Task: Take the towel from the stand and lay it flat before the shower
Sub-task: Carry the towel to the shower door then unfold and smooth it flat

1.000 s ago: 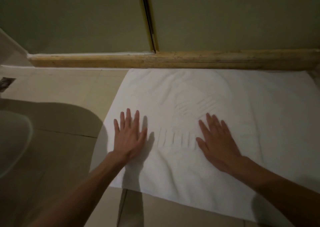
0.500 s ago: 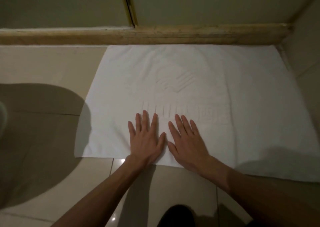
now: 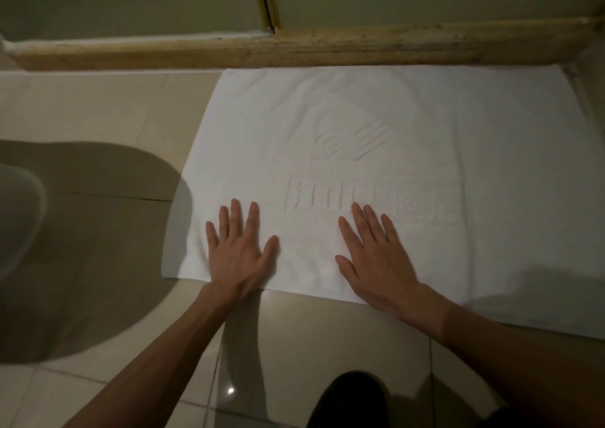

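Fingers point(image 3: 236, 221) splayed flat, white embossed towel point(image 3: 458, 126)

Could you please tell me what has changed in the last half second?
Both palms slid apart along the near edge of the towel: the left hand leftward, the right hand rightward. Nothing was gripped or released. The towel stayed flat against the shower sill.

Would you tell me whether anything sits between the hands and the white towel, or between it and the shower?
Nothing visible does. The left hand and right hand lie flat on the white embossed towel, whose far edge lies along the beige stone shower curb.
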`<state>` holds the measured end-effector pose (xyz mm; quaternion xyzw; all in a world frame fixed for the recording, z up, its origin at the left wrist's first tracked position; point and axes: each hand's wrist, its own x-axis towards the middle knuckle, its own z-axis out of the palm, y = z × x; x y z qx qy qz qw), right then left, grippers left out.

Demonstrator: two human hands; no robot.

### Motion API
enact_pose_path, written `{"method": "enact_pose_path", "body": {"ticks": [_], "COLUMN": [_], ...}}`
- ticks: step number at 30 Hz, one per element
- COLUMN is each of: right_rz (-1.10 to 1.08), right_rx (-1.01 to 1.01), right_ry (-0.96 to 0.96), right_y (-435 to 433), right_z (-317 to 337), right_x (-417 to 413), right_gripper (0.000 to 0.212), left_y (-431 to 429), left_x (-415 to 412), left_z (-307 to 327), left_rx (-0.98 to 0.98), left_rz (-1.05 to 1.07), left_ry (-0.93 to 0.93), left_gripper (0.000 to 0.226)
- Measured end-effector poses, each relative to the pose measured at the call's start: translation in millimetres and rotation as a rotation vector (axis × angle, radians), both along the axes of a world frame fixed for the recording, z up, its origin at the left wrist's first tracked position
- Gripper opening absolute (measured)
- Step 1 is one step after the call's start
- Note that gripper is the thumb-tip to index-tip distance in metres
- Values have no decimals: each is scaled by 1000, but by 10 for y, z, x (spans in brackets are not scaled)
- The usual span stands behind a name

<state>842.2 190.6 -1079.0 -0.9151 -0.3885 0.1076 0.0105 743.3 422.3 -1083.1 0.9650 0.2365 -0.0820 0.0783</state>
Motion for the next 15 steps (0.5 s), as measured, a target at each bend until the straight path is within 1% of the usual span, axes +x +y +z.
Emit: {"method": "enact_pose_path", "body": {"ticks": [5,11,15], "right_rz": [-9,-16,-25], "right_rx": [-7,2,3], "right_ry": [0,-2,-3], "right_y": [3,-3,2], "right_z": [-7,16,4], "right_x": [-4,-6,-11], "right_gripper": [67,67,67], "left_y": [317,722,887], "left_x": [-99,-374,-489], "left_z": [26,-10,1], "left_rx": [-5,-56,-32], "left_rz": [112,201,193], "left_ry": [-11,9,38], "left_gripper": [80,82,82]}}
